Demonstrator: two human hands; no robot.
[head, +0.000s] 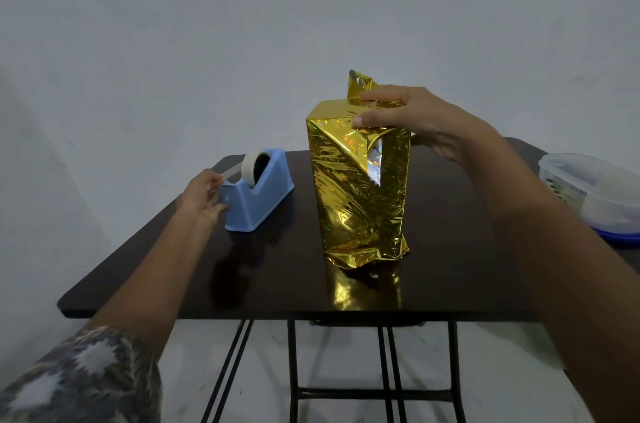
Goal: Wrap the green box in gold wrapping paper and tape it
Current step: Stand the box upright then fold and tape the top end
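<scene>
I am at the taping step. The green box (pixel 360 187) stands tall in the middle of the dark table (pixel 207 277). I can see no green at all, because the gold paper (pixel 349 215) covers every side that faces me. My right hand (pixel 415 118) is on the top of the box. Its fingers lie over the folded top and its thumb (pixel 363 119) presses on the front, so it grips the gold paper and holds the fold down. One pointy flap (pixel 360 85) sticks up behind my fingers and is not folded flat yet. My left hand (pixel 202 196) is at the low end of the blue tape holder (pixel 261 196), which sits to the left of the box and does not touch it. The fingers of that hand pinch the loose end of the tape (pixel 230 173) that comes off the white roll (pixel 254 163). I think the next move is to pull out a short piece, tear it on the cutter, and carry it over to the top fold. The right hand must not let go, or the shiny paper may spring open. The bottom looks crumpled and may need tape too. A plastic tub (pixel 595 187) sits at the far right.
</scene>
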